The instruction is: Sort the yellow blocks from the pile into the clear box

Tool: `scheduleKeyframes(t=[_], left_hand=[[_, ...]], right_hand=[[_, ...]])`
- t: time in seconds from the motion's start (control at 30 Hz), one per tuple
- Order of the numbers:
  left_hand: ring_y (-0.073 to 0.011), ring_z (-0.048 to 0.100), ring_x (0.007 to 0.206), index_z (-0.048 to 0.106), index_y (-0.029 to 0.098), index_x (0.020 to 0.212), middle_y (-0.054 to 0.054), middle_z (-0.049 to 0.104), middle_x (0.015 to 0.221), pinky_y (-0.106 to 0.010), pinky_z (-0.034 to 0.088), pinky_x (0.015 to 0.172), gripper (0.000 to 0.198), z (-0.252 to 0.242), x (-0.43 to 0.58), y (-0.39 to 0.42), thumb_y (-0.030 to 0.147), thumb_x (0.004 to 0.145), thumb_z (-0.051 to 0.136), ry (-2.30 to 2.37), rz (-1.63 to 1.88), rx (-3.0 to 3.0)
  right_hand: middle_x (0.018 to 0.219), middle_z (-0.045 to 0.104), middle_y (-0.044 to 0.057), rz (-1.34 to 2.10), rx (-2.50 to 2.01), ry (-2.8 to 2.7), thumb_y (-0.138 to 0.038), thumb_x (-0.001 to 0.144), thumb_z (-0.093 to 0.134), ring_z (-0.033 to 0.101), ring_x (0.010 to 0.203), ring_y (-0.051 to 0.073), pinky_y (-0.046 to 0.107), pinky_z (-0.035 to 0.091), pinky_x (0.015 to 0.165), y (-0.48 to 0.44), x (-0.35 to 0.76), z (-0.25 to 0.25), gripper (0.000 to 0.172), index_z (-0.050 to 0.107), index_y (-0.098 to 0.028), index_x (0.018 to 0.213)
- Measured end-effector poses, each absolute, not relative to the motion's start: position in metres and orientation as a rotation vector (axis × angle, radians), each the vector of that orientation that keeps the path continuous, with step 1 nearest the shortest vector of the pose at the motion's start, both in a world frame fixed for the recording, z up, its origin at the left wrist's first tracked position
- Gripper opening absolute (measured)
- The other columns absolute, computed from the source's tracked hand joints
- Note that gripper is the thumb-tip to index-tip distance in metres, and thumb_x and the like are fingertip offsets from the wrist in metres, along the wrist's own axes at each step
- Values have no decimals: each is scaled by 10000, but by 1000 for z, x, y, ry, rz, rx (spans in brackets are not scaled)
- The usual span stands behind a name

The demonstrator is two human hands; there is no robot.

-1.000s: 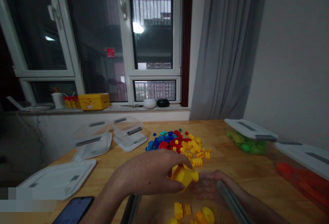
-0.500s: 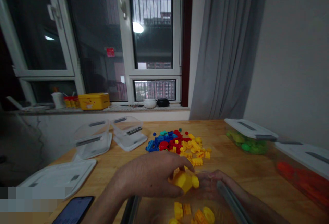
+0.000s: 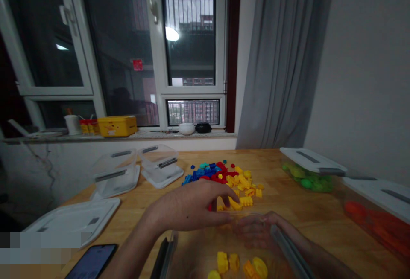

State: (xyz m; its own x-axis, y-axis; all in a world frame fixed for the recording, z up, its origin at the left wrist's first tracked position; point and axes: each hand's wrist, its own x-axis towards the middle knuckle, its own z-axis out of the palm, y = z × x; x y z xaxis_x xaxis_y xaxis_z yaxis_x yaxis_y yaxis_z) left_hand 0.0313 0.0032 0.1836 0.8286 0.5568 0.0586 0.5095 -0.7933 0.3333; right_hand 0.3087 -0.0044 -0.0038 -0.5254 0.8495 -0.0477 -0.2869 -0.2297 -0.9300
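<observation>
My left hand point(image 3: 196, 205) hovers above the far side of a clear plastic box, thumb and fingers apart, with nothing in it. Beyond its fingertips lie loose yellow toy bricks point(image 3: 246, 201). My right hand point(image 3: 259, 230) grips the clear plastic box at its far right corner; its fingers show through the wall. Grey latches point(image 3: 291, 251) run along the box's sides. Inside, toward the bottom of the view, are several yellow bricks point(image 3: 222, 263) and a round yellow piece point(image 3: 260, 267). The box's near part is cut off.
Blue bricks point(image 3: 188, 178) and red bricks point(image 3: 235, 174) share the pile. Lidded boxes of green pieces point(image 3: 307, 181) and orange-red pieces point(image 3: 374, 223) stand right. At left are open clear boxes point(image 3: 160, 156), a white lid point(image 3: 80, 217) and a phone point(image 3: 92, 263).
My left hand has let go of the yellow pieces it held over the box and opened, rising slightly. Yellow pieces in the box lie somewhat differently. My right hand stays at the box corner.
</observation>
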Motion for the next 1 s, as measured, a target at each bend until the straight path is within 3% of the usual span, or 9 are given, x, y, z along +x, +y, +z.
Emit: scheduleKeyframes(t=[0.27,0.43,0.6,0.83,1.0], left_hand=[[-241,735,1011,724,207,1242,-82,798,1169,-325,522,865,338,154,32,49,341,951,615,905,248,2672],[-225,736,971,750,207,1175,-70,812,1138,-292,505,789,316,121,36,76,273,892,625,905,195,2641],[-223,739,979,755,192,1158,-77,815,1136,-278,510,785,323,100,37,92,261,863,643,921,176,2612],[-220,740,932,765,189,1153,-70,822,1068,-264,509,747,346,87,35,101,315,838,695,961,161,2561],[-202,718,862,782,195,1082,-41,812,962,-249,474,684,293,74,35,108,319,836,683,939,166,2538]], right_hand=[[1379,715,201,1855,-713,-1171,-469,882,556,670,1282,331,489,402,1175,-8,306,-4,548,769,-106,1233],[1312,752,203,1890,-721,-1122,-435,833,590,693,1250,337,503,403,1177,-4,306,-6,499,802,-112,1149],[1379,712,207,1834,-733,-1169,-488,885,546,655,1307,343,515,369,1202,-13,306,1,553,769,-110,1221],[1355,726,201,1822,-756,-1219,-530,874,562,648,1308,360,557,304,1239,-17,305,9,550,783,-132,1184],[1358,724,208,1841,-725,-1216,-495,885,557,653,1306,346,527,333,1228,-15,305,5,544,786,-108,1191]])
